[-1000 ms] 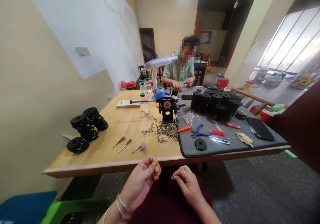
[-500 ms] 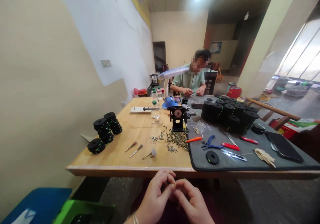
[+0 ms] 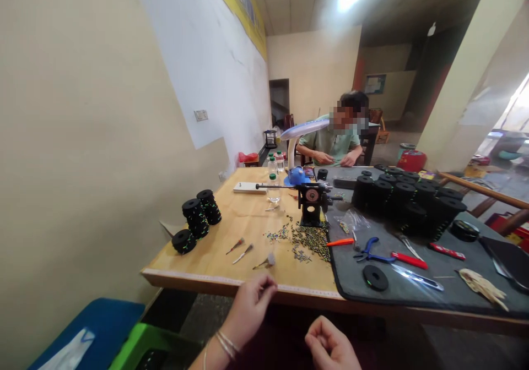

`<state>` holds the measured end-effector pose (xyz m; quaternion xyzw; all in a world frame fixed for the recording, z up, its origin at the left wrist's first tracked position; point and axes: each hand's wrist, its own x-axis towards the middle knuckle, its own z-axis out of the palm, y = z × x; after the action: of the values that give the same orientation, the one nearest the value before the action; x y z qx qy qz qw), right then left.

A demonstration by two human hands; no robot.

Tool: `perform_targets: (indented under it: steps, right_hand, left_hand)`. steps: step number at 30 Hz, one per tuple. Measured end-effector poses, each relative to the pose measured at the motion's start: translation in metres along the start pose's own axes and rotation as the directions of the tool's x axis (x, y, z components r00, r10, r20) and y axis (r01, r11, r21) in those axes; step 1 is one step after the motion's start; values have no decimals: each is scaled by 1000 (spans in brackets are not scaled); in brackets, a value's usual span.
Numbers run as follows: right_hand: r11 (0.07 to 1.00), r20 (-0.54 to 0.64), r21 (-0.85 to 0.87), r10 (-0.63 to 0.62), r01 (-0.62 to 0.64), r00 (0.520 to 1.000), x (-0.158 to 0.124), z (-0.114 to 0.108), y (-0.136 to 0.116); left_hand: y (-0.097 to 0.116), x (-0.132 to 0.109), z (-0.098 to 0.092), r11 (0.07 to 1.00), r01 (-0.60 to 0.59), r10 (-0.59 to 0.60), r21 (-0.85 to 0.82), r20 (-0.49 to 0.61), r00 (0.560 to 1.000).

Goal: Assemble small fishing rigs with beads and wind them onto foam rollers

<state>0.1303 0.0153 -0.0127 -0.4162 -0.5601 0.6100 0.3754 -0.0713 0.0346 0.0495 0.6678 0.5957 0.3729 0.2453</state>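
My left hand point(image 3: 254, 299) is at the table's front edge, thumb and fingers pinched together; anything between them is too small to make out. Below the edge, apart from it, my right hand point(image 3: 330, 343) has its fingers curled closed, and their contents cannot be seen. Closest to the left hand on the wood lies a thin piece with a pale tufted end point(image 3: 264, 261), near two slim brush-like pieces point(image 3: 243, 253). Beyond them spreads a pile of small dark-and-yellow pieces point(image 3: 311, 240). A black device with a round dial and long rod point(image 3: 311, 198) stands behind the pile.
Black spools point(image 3: 195, 218) stand at the left; more spools point(image 3: 403, 191) crowd the grey mat point(image 3: 351, 287). Blue-handled pliers point(image 3: 374, 250), an orange tool point(image 3: 341, 242) and a black ring point(image 3: 375, 277) lie there. A lamp point(image 3: 306, 129) stands before a seated person point(image 3: 336, 144).
My hands, together before, have separated: the left has risen to the table edge, the right stays lower. The view has turned left, so the table appears farther right.
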Motion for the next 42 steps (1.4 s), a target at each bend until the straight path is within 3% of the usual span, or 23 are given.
perform_targets:
  steps: [4, 8, 12, 16, 17, 18, 20, 23, 26, 29, 38, 42]
  right_hand:
    - [978, -16, 193, 78, -74, 997, 3, 1, 6]
    - [962, -33, 255, 106, -94, 994, 4, 1, 7]
    - [951, -64, 301, 96, -72, 993, 3, 2, 9]
    - [937, -94, 343, 99, -61, 991, 0, 3, 9]
    - [936, -99, 347, 100, -60, 990, -1, 4, 8]
    - [936, -105, 347, 99, -57, 990, -2, 6, 7]
    - [939, -109, 339, 91, -49, 990, -3, 10, 4]
    - [949, -88, 308, 93, -61, 992, -5, 16, -1]
    - [962, -82, 258, 115, -90, 990, -5, 20, -3]
    - [971, -98, 210, 134, -111, 986, -4, 20, -4]
    - [987, -138, 140, 101, -81, 985, -3, 20, 2]
    - [993, -154, 102, 66, -51, 986, -4, 18, 6]
  left_hand:
    - [-39, 34, -26, 923, 114, -29, 368, -229, 973]
    - [-66, 62, -30, 900, 182, -79, 395, -263, 962]
    - [-70, 70, -30, 921, 190, -105, 340, -253, 962]
    - [-55, 45, -29, 967, 157, -115, 201, -204, 972]
    - [-49, 34, -26, 980, 151, -129, 128, -165, 978]
    - [-42, 22, -21, 980, 188, -194, -72, -102, 976]
    - [-28, -3, -7, 860, 294, -291, -416, 72, 954]
    - [-11, -34, 21, 653, 431, -369, -623, 235, 899]
    - [-3, -48, 45, 535, 493, -380, -686, 326, 866]
    - [-1, -50, 58, 492, 513, -382, -703, 355, 853]
    - [-1, -51, 67, 644, 452, -311, -617, 329, 892]
    - [1, -51, 68, 661, 442, -280, -606, 348, 895]
